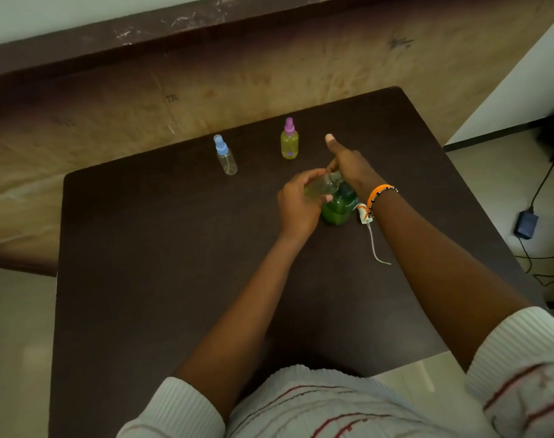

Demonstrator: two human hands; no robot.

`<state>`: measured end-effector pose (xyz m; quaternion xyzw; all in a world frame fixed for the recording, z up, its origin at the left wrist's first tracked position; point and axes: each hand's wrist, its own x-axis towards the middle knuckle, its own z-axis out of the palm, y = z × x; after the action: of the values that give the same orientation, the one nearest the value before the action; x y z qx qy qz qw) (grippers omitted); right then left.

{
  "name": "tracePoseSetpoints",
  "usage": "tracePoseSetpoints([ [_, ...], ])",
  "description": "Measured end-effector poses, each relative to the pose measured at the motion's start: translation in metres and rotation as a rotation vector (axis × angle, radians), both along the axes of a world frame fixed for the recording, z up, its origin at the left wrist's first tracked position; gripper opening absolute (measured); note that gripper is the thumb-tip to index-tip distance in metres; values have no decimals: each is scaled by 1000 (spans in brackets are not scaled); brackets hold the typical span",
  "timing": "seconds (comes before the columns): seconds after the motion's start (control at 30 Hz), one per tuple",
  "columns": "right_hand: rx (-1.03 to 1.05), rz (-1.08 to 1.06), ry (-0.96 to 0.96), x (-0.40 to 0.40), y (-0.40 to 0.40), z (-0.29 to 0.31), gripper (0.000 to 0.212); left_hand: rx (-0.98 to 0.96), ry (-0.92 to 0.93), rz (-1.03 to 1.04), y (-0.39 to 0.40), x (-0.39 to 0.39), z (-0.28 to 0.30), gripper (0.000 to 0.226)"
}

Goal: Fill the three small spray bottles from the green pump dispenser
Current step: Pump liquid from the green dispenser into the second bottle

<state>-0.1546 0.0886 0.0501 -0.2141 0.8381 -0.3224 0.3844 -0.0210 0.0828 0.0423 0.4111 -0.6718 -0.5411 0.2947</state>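
On the dark brown rectangular table [174, 279], furthest to the left, a small clear plastic spray bottle with a light blue cap [225, 155] stands upright and looks empty apart from its thin inner tube. To its right, well apart from it, a small yellow-tinted plastic spray bottle with a purple cap [289, 139] also stands upright, holding yellowish-green liquid. Nearer the person and a little further right, the left hand [297, 202] has its fingers curled round a third small clear plastic bottle [321, 184], uncapped and tilted on its side, with pale green liquid inside; its open neck points right toward the top of the round green translucent pump dispenser [337, 210], which stands on the table just beside the left hand. The right hand [348, 165] rests on top of the dispenser's pump head with its thumb stretched out and pointing away from the person; whether the other fingers are curled or flat cannot be told, since the back of the hand hides them. An orange bracelet and a dark beaded bracelet [379, 192] circle the right wrist. Just right of the dispenser, partly under that wrist, a loose white spray head with a thin clear dip tube [368, 229] lies on the table.
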Motion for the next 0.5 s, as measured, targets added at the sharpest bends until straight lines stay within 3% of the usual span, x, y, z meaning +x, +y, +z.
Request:
tracePoseSetpoints([
  [0.07,12,-30,72,1,-1,-5,103,4,-11,5,0,0,-2,48],
  [0.2,43,-17,177,2,-1,-9,91,31,-17,15,2,-1,-4,49],
  [0.4,22,24,64,4,-1,0,97,7,-4,4,-2,2,-3,50],
  [0.5,33,-11,164,4,0,-4,90,6,-24,12,0,0,-4,49],
])
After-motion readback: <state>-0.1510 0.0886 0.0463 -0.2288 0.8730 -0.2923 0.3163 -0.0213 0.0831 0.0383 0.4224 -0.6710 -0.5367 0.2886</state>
